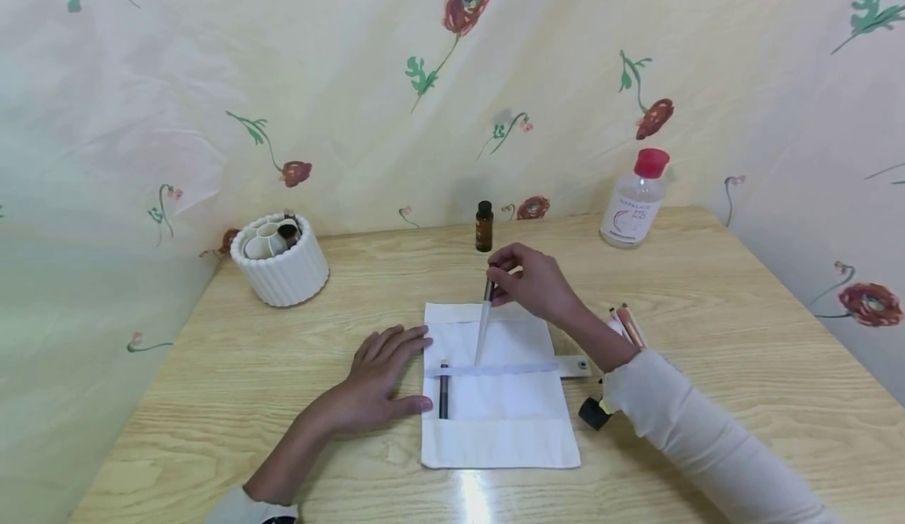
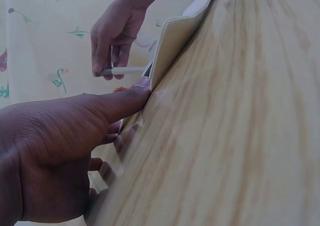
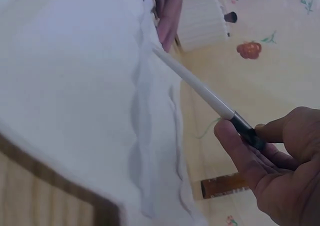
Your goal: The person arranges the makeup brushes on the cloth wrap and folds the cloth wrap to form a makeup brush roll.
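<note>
A white fabric brush roll (image 1: pixel 505 441) lies spread on the table, a pale band (image 1: pixel 523 368) running across it. Between thumb and fingers, my right hand (image 1: pixel 533 280) pinches a slim makeup brush (image 3: pixel 200 88) by its dark end. Its white tapered handle slants down, with the tip at the band. Another dark, slim brush (image 1: pixel 444 397) sits in the roll's left side, crossed by the band. My left hand (image 1: pixel 378 382) rests flat with fingers spread, thumb and fingertips on the roll's left edge. In the left wrist view, the thumb (image 2: pixel 125 101) touches that edge.
A white ribbed holder (image 1: pixel 290 272) with brushes stands back left. A small brown bottle (image 1: pixel 484 227) and a clear red-capped bottle (image 1: pixel 632 206) stand at the back. Several slim items (image 1: pixel 628 326) and a black-ended object (image 1: pixel 594 414) lie partly hidden by the right arm.
</note>
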The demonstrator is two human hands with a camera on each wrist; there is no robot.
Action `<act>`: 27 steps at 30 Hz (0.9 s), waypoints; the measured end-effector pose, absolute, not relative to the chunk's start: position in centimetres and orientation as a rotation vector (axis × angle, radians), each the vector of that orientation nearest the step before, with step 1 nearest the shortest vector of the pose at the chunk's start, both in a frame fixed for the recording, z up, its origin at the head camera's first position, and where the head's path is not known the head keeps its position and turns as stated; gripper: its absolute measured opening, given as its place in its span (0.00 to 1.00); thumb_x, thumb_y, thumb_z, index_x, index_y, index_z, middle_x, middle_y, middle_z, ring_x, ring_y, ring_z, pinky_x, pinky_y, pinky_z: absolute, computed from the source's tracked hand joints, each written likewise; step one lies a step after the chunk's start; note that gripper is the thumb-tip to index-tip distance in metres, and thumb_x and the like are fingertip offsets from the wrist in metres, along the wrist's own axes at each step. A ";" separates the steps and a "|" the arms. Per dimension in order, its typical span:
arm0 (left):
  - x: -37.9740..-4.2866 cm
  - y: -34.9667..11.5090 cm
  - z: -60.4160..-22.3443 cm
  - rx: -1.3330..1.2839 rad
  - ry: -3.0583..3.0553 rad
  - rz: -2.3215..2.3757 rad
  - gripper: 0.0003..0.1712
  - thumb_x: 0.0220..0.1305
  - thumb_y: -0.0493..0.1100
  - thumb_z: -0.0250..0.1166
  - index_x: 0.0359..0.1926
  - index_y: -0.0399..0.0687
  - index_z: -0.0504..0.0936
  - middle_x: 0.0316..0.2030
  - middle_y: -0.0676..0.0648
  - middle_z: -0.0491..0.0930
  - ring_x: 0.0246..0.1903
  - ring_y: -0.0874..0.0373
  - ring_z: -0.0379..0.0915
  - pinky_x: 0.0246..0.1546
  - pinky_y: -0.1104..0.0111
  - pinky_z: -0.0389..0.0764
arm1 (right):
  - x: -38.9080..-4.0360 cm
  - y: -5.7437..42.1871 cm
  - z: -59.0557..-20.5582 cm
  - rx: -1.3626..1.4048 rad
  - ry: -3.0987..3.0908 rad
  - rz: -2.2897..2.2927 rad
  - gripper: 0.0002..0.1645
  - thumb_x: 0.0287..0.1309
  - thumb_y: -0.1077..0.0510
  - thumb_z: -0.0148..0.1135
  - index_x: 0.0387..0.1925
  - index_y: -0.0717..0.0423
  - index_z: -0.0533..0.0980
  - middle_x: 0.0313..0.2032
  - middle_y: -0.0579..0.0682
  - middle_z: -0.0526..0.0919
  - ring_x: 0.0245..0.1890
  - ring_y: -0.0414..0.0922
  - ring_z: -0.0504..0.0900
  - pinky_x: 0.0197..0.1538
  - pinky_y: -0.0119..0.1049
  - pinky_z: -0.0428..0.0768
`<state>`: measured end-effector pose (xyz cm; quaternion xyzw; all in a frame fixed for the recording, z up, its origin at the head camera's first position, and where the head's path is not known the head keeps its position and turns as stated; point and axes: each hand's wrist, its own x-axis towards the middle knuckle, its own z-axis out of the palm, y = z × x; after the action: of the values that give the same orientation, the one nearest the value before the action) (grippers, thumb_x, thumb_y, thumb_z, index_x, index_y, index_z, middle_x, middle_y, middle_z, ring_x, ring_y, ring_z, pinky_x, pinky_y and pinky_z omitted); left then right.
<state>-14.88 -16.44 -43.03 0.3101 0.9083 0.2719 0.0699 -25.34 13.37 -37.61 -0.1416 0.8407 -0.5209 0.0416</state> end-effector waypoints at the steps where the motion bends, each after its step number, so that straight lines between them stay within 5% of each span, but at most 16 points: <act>1: -14.9 -16.4 -43.0 0.935 2.734 0.818 0.50 0.64 0.69 0.62 0.78 0.54 0.55 0.79 0.52 0.47 0.77 0.44 0.33 0.72 0.44 0.31 | -25.2 13.2 -37.8 -0.435 2.573 -1.565 0.14 0.69 0.59 0.62 0.52 0.61 0.75 0.42 0.56 0.81 0.31 0.48 0.87 0.35 0.45 0.87; 9: -14.8 -16.3 -42.9 0.942 2.740 0.811 0.49 0.65 0.68 0.62 0.78 0.54 0.55 0.79 0.51 0.47 0.77 0.43 0.34 0.72 0.44 0.31 | -24.1 12.3 -38.9 -0.571 2.611 -1.184 0.07 0.68 0.57 0.64 0.46 0.53 0.80 0.37 0.48 0.82 0.32 0.43 0.83 0.35 0.36 0.83; 27: -14.9 -16.3 -42.9 0.946 2.762 0.783 0.50 0.64 0.68 0.63 0.78 0.54 0.55 0.78 0.51 0.48 0.77 0.43 0.35 0.72 0.44 0.33 | -22.6 11.5 -39.2 -0.924 2.504 -1.011 0.02 0.67 0.56 0.66 0.38 0.45 0.83 0.32 0.37 0.83 0.33 0.40 0.78 0.39 0.36 0.78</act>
<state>-14.87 -16.31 -42.92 0.3123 0.9121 0.2587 0.0595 -22.55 11.49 -39.21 -0.3205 0.8682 -0.3506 0.1433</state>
